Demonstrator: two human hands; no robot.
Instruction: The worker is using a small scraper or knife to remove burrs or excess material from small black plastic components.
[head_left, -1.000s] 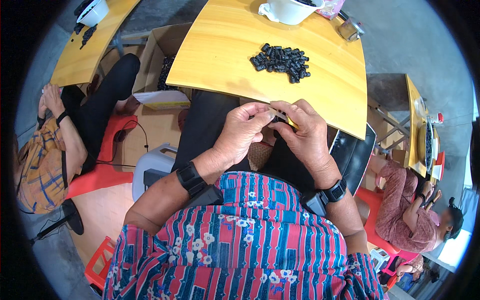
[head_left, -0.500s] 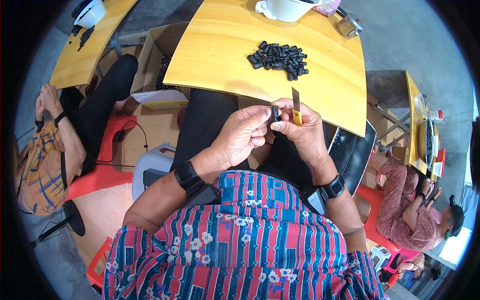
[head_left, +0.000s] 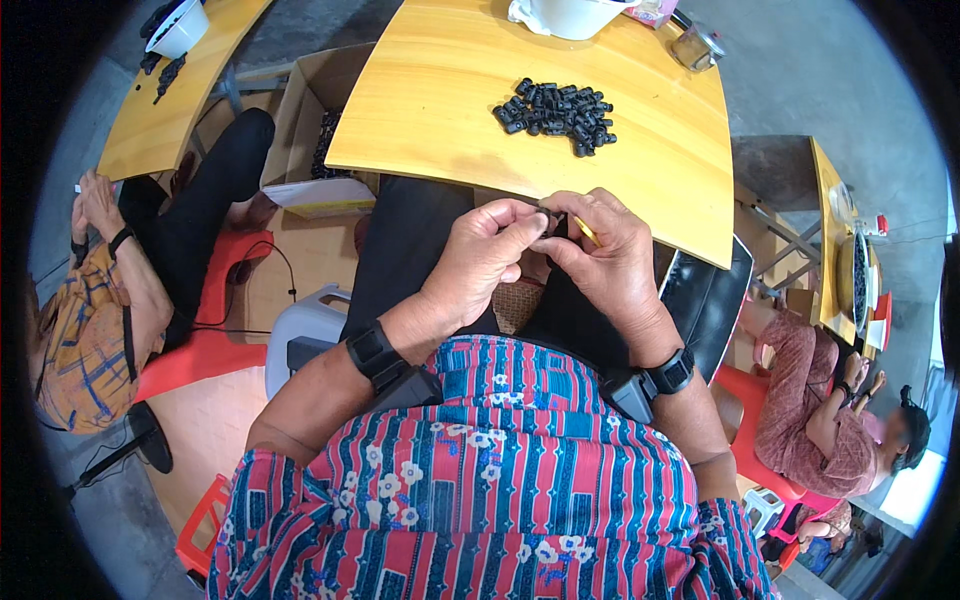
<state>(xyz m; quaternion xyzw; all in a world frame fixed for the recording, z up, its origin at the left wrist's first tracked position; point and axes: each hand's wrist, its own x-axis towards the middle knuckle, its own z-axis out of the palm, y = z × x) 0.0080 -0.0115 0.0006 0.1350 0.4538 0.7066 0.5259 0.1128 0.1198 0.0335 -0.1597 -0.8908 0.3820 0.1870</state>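
My left hand is closed, thumb and forefinger pinching a small black plastic part. My right hand is closed on a knife with a yellow handle; its blade hardly shows now. The right fingertips meet the black part too, and they hide most of it. Both hands are over my lap, just off the near edge of the yellow wooden table. On that table, beyond my hands, lies a pile of similar black parts.
Farther back on the table stand a white tub and a clear jar. Left of my legs is an open cardboard box with black parts inside. People sit at tables on both sides, beside red seats.
The knife has tilted in my right hand, so its blade no longer stands upright. My hands have drawn in around the black part, which is now more covered.
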